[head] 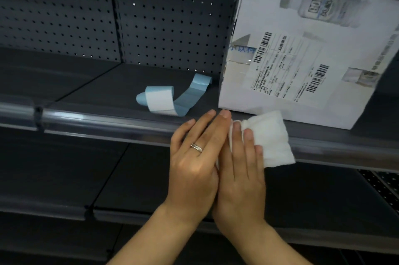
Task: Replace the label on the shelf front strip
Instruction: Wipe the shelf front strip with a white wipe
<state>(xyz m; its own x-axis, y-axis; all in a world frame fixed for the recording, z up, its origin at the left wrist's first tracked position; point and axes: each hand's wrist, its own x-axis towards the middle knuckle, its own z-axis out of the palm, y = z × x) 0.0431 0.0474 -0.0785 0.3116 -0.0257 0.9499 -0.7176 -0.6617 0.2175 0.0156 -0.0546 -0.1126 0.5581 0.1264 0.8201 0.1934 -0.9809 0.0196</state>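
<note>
A clear plastic front strip (103, 121) runs along the edge of the dark shelf (112, 83). A curled band of blue-and-white label backing (160, 99) lies on the shelf just behind the strip. My right hand (241, 169) presses a folded white cloth (267, 137) flat against the strip below the box. My left hand (194, 156), with a ring on one finger, lies flat beside it with fingers straight, its fingertips touching the strip and the cloth's left edge. It holds nothing.
A white cardboard box (302, 53) with barcoded shipping labels stands on the shelf at the right, directly above the cloth. A perforated dark back panel (168, 27) closes the shelf behind. A lower shelf (86, 178) lies underneath my hands.
</note>
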